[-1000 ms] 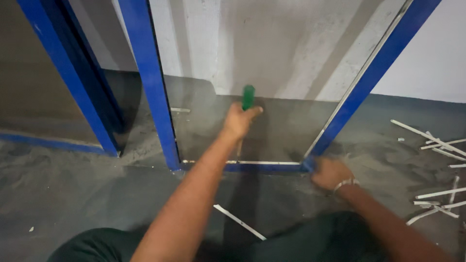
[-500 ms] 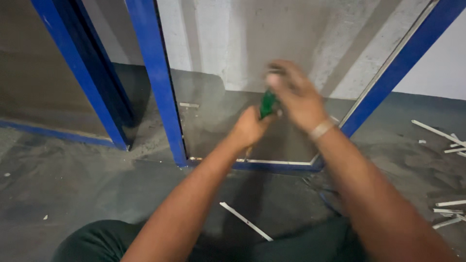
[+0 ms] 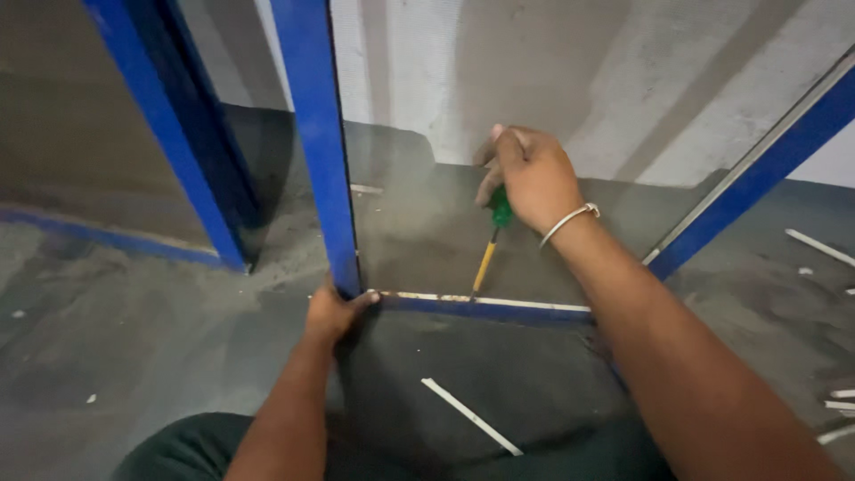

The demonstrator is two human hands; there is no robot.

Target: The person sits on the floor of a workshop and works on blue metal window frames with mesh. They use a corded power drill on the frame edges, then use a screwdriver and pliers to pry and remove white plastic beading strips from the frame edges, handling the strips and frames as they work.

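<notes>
1. While the right hand point(image 3: 533, 183) is raised at the middle of the view, its fingers are clenched around the green handle of a screwdriver point(image 3: 492, 239); the yellow shaft slants down and to the left, its tip meeting or nearly meeting the white strip point(image 3: 499, 302) along the bottom rail point(image 3: 485, 310) of the blue frame point(image 3: 313, 134).
2. At the near left corner, the left hand point(image 3: 331, 313) has its fingers closed on the frame where the upright meets the rail, thumb lying along the rail's top.
3. I judge the screwdriver light and stiff; the ribbed green handle is the place to hold it, and the slim shaft would slip if gripped.
4. As far as I can tell, a clear pane point(image 3: 570, 134) sits inside the frame. It looks rigid, smooth and breakable, so I would hold only by the blue metal, which should be stiff and fairly heavy.
5. A loose white strip point(image 3: 470, 416) lies on the dark patch of floor point(image 3: 134, 338) near the person, and more white pieces point(image 3: 833, 254) lie far right. They look thin and bendable.
6. A bracelet point(image 3: 568, 221) circles the right wrist.
</notes>
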